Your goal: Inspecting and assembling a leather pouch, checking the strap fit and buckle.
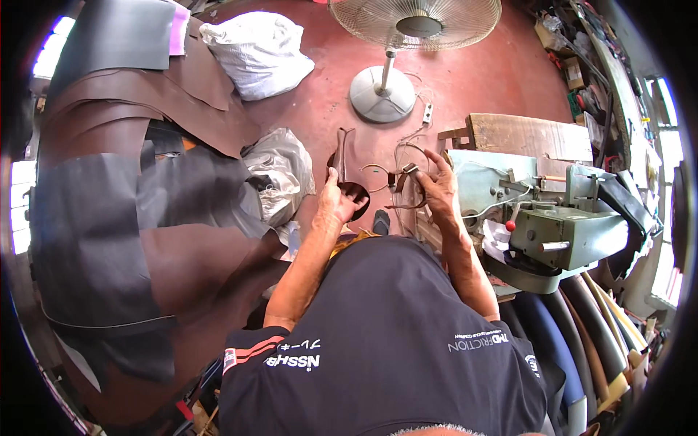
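Observation:
My left hand (342, 201) is closed on a dark brown leather piece (345, 156). Its upper part is long and narrow, and the lower part curls round my fingers. A little apart from it, my right hand (439, 187) grips a thin brown leather strap (419, 201) that bends in loops. A small metal buckle (409, 168) shows at the fingertips of this hand. Between the hands hangs a lighter ring-shaped loop (374, 166); whether it is part of the same strap I cannot tell. Both hands are held in front of my body, above the floor.
Large black and brown leather sheets (94, 218) drape over the left side, beside a clear plastic bag (280, 174) and white sack (258, 54). A standing fan (384, 94) is ahead. At right are a green machine (567, 232), wooden board (531, 134) and material rolls (549, 327).

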`<state>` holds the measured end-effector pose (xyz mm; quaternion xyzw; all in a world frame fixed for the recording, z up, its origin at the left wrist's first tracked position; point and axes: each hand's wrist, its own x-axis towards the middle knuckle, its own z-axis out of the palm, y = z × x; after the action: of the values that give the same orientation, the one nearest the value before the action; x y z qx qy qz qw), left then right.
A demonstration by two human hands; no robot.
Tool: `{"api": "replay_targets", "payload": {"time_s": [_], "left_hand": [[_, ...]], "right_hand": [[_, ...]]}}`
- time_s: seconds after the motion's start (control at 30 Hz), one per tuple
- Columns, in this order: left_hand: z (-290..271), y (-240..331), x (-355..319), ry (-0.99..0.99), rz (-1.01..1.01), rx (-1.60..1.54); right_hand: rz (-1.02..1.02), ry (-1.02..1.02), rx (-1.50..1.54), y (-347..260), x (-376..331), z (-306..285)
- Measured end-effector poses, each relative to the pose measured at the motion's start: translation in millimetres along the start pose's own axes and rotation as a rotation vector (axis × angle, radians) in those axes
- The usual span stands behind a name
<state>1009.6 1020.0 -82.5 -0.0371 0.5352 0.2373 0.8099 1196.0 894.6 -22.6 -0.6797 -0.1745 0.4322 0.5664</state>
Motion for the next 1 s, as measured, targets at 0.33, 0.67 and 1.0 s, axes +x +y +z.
{"api": "replay_targets", "payload": {"time_s": [0.33,0.67,1.0], "left_hand": [[-6,3,6,-0.160,-0.080,-0.028],[11,10,2,-0.206,-0.200,-0.195],[29,13,19,-0.320,-0.285,-0.108]], "right_hand": [[-0.056,-0.053,0.183,-2,2,24],[-0.054,-0.084,0.058,1,4,44],[-0.121,-0.108,0.069,3,-1,55]]}}
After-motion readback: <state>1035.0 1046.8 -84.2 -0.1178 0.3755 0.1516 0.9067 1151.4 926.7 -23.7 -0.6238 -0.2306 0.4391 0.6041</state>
